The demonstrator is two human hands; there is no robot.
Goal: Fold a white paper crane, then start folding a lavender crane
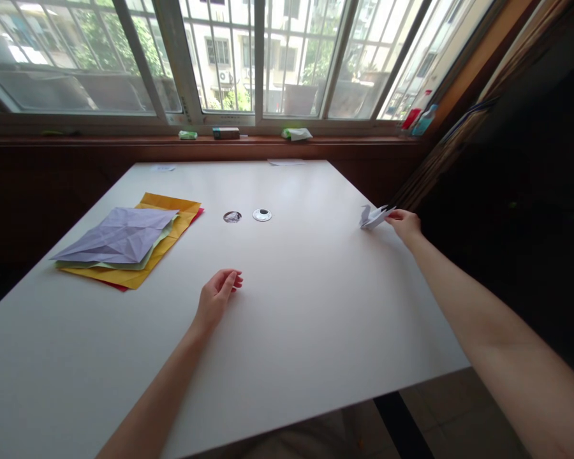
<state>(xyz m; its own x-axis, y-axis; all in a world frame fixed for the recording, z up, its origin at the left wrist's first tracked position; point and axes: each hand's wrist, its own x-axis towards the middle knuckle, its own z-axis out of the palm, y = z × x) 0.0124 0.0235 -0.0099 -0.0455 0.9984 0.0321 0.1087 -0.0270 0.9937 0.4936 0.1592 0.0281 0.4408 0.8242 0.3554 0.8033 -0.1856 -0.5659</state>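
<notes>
At the table's right edge my right hand pinches one end of a white folded paper crane. The crane's neck and wings point away from the fingers, and its base is at or just above the tabletop. My left hand rests over the middle-left of the white table, fingers loosely curled in with the thumb against them. Nothing shows in that hand. To its left lies a stack of paper sheets: a creased lilac sheet on top, with a pale green one, a yellow one and a red one beneath.
Two round silver discs, a left one and a right one, are set in the tabletop. White paper pieces lie at the far edge. On the windowsill stand small packets, a box and bottles. A dark curtain hangs at right.
</notes>
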